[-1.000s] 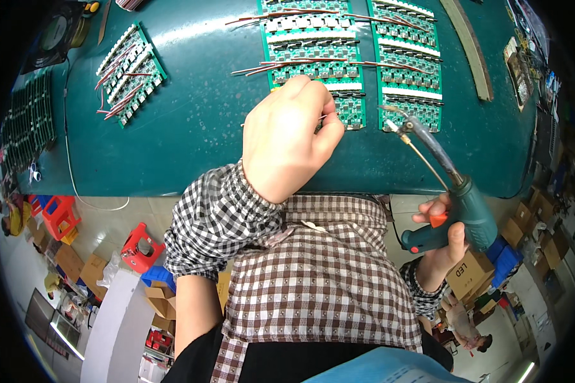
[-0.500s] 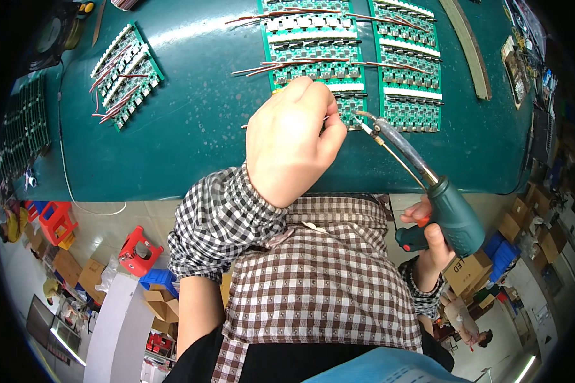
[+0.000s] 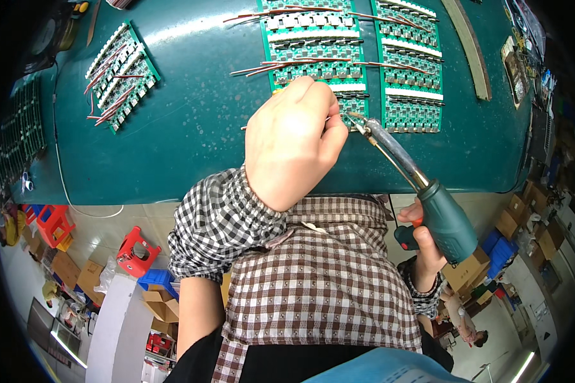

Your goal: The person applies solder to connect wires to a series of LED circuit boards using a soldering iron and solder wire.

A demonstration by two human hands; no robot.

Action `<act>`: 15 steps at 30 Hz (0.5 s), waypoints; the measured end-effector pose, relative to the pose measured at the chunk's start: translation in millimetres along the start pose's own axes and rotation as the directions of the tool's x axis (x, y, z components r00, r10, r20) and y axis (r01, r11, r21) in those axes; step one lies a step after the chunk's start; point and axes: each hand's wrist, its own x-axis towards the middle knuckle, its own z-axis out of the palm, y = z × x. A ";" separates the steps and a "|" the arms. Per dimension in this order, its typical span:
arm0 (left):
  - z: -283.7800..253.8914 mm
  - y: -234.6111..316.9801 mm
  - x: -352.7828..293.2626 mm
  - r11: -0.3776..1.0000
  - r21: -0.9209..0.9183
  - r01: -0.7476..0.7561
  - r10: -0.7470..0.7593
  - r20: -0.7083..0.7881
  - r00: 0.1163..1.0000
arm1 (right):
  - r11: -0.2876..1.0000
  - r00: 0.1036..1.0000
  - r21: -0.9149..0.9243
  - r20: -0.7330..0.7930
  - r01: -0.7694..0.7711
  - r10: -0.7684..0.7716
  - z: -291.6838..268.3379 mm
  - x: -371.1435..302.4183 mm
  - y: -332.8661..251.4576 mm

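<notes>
My left hand (image 3: 292, 137) is closed in a pinch over the near end of a panel of green circuit boards (image 3: 314, 48). Between its thumb and forefinger is a thin wire, mostly hidden by the hand. My right hand (image 3: 426, 246) grips the handle of a green soldering gun (image 3: 446, 214). The gun's metal barrel slants up and left, its tip meeting the board close beside my left fingertips. A thin solder feed tube runs along the barrel. Red and white wires (image 3: 294, 62) lie across the panel. To its right is a second panel of boards (image 3: 411, 76), also with wires.
A smaller wired board panel (image 3: 122, 76) lies on the left of the green table (image 3: 191, 153). More boards (image 3: 22, 131) stack at the far left. A curved strip (image 3: 467, 48) and assorted parts lie to the right. Red stools (image 3: 137, 252) and cardboard boxes (image 3: 469, 274) stand below.
The soldering gun has moved a little to the left, bringing its tip closer to my left fingertips. My left hand stays almost in place.
</notes>
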 end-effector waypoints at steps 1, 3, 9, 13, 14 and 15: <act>0.3 -0.3 0.0 1.000 -0.002 0.001 -0.001 0.001 1.000 | 1.000 1.000 -0.007 0.012 0.004 -0.004 -0.9 0.1 -0.1; -0.2 -0.6 -0.1 1.000 -0.005 -0.001 0.001 0.005 1.000 | 1.000 1.000 -0.014 0.026 0.007 -0.007 -0.9 -0.1 -0.5; -1.6 -0.1 2.0 1.000 -0.017 -0.011 0.011 0.004 1.000 | 1.000 1.000 -0.020 -0.023 0.010 -0.011 3.1 1.1 -3.2; -0.3 -0.8 3.0 1.000 -0.025 -0.006 0.006 0.005 1.000 | 0.999 0.999 -0.031 -0.010 0.030 -0.030 1.9 3.5 -2.8; -0.3 -1.3 2.7 1.000 -0.023 -0.008 0.008 0.004 1.000 | 0.999 0.999 -0.035 -0.004 0.039 -0.040 2.0 3.6 -3.0; -0.6 -1.6 2.3 1.000 -0.021 -0.009 0.009 0.003 1.000 | 0.999 0.999 -0.035 -0.003 0.038 -0.038 2.3 3.4 -3.3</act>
